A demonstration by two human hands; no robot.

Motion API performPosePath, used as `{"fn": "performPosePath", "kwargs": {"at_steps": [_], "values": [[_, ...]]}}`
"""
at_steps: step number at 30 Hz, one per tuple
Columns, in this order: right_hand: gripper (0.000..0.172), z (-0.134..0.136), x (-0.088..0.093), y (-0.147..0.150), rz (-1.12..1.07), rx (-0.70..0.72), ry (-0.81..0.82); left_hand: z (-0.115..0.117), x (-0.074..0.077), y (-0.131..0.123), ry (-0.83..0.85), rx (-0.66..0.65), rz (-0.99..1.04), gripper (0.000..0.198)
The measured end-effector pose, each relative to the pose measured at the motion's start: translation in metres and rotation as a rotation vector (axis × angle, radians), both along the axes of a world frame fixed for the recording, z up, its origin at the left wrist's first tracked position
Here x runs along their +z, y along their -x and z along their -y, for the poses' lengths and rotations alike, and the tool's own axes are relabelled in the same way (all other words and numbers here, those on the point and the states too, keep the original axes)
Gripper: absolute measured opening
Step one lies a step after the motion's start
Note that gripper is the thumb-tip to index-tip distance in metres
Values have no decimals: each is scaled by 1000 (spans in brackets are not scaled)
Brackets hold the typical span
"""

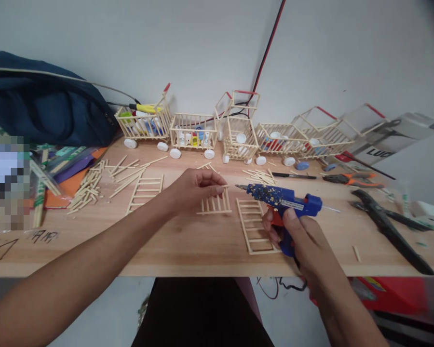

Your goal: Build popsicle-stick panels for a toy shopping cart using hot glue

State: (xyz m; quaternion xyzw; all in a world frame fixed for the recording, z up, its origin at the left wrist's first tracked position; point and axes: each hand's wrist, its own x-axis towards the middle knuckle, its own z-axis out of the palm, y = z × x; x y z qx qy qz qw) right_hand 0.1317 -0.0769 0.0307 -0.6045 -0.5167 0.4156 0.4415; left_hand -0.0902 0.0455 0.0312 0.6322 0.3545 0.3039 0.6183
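Observation:
My right hand (pixel 296 231) is wrapped round the handle of a blue glue gun (pixel 285 198), whose body is speckled with flakes. The nozzle points left, toward a small wooden stick frame (pixel 217 206) and a little apart from it. Thumb and fingers of my left hand (pixel 198 190) pinch the upper edge of that frame, which stands tilted on the table. A larger ladder-like stick frame (pixel 255 229) lies beneath the glue gun, partly covered by my right hand. Another ladder-like frame (pixel 144 193) lies to the left, partly behind my left forearm.
Several miniature stick shopping carts (pixel 193 132) line the wall. Loose sticks (pixel 88 188) are heaped at left, and more sticks (pixel 258 177) lie behind the glue gun. Black cutters (pixel 386 226) and orange-handled pliers (pixel 350 180) rest at right. A blue bag (pixel 50 103) stands at back left.

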Motion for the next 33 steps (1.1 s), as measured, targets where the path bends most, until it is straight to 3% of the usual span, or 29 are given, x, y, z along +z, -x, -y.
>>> {"fn": "performPosePath", "kwargs": {"at_steps": [12, 24, 33], "values": [[52, 2, 3, 4, 18, 32, 4, -3, -5, 1, -7, 2, 23, 25], [44, 9, 9, 8, -121, -130, 18, -2, -6, 1, 15, 15, -29, 26], [46, 10, 3, 12, -146, -122, 36, 0, -3, 1, 9, 10, -6, 20]]}}
